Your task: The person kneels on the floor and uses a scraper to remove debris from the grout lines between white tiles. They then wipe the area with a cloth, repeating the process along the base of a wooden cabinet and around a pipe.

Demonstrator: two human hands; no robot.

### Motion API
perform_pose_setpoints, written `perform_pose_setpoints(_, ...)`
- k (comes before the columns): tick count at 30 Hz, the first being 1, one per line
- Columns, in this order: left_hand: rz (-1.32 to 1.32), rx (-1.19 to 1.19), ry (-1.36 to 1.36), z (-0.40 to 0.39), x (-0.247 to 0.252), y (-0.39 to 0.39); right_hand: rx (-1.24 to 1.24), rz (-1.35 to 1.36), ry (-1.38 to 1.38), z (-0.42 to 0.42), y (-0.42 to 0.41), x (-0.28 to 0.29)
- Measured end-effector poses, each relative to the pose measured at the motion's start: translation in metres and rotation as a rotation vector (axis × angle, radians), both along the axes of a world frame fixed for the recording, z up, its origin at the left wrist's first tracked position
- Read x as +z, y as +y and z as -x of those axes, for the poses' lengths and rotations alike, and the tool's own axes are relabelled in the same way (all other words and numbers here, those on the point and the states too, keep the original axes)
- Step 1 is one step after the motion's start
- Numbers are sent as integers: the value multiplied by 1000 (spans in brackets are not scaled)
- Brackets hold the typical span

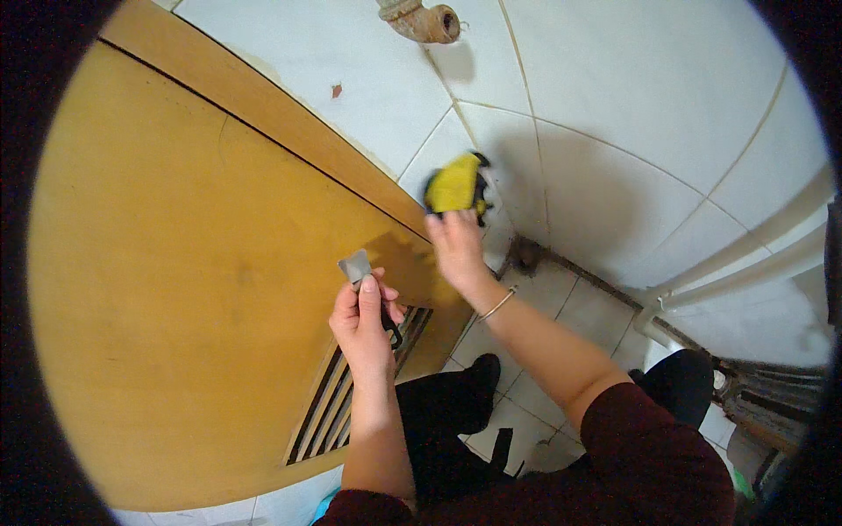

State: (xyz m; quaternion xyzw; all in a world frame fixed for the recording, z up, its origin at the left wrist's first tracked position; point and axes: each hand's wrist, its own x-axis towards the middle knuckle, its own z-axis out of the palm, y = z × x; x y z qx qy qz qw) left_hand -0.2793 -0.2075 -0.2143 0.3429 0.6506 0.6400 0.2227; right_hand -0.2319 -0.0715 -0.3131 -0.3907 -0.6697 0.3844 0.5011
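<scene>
My left hand (365,322) grips a small scraper (356,264) with a flat metal blade and a dark handle that ends in a loop. Its blade points up and away from me, in front of the yellow wooden door (197,263). With my right hand (460,253) I hold a yellow-and-black object (454,187) by its near end, close to the tiled corner beside the door frame (316,138). Blur hides what exactly this object is, and I cannot tell whether it touches the wall.
White wall tiles (605,72) rise ahead and to the right. A rusty pipe elbow (427,23) juts out at the top. Slatted vents (358,388) cut the door's lower part. White pipes (730,279) run along the right, above the tiled floor (552,342).
</scene>
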Motion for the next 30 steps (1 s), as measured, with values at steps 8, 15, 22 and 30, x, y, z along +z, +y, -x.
perform_pose_setpoints(8,-48,4,5,0,6,-9,-224,-223,52,2,-1,-57)
perform_pose_setpoints(15,-18,-35,-4,-5,-1,3,-94,-19,-75,-17,-1,-89)
perform_pose_setpoints(22,-30,-12,-25,-10,2,-4,-215,-517,15,-4,50,45)
perform_pose_setpoints(30,0,-11,38,-10,5,-9,-208,170,-161,-3,38,-169)
